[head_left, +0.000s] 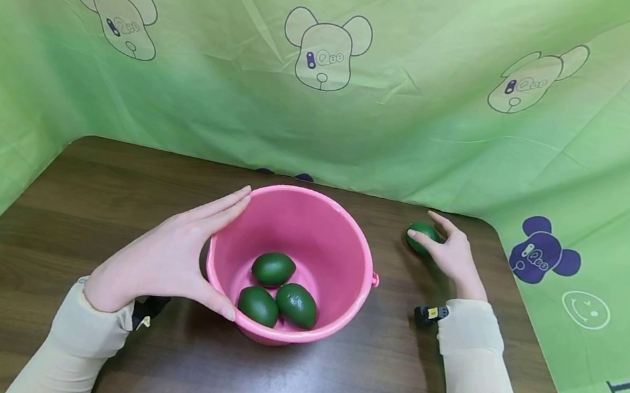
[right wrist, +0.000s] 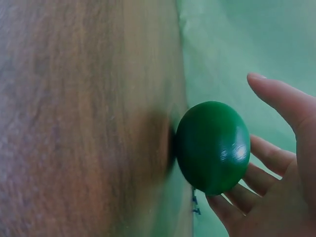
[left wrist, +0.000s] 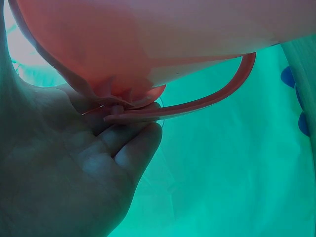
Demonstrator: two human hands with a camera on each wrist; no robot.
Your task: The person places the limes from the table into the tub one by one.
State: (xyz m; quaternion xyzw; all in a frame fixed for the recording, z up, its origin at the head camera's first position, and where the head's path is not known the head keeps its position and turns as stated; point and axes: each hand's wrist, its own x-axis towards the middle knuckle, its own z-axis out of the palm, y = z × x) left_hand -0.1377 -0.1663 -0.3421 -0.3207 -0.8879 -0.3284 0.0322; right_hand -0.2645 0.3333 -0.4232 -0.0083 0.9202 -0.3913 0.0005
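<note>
A pink bucket [head_left: 343, 254] stands on the table with three dark green limes [head_left: 297, 305] at its bottom. My left hand [head_left: 167, 256] holds its left side, thumb along the front rim and fingers spread toward the back. In the left wrist view, fingers reach past the joint of the pink handle [left wrist: 212, 101], partly hidden behind it. Another lime [right wrist: 212, 148] rests on the table at the far right. My right hand [head_left: 452, 251] is around it with fingers spread; the right wrist view has the thumb apart from the lime and the fingers beyond it.
The brown wooden table [head_left: 275, 392] has its back edge close behind the bucket. A green curtain [head_left: 324, 131] printed with bear heads hangs behind and along both sides. Small black devices sit at both wrists, one at the right cuff [head_left: 430, 316].
</note>
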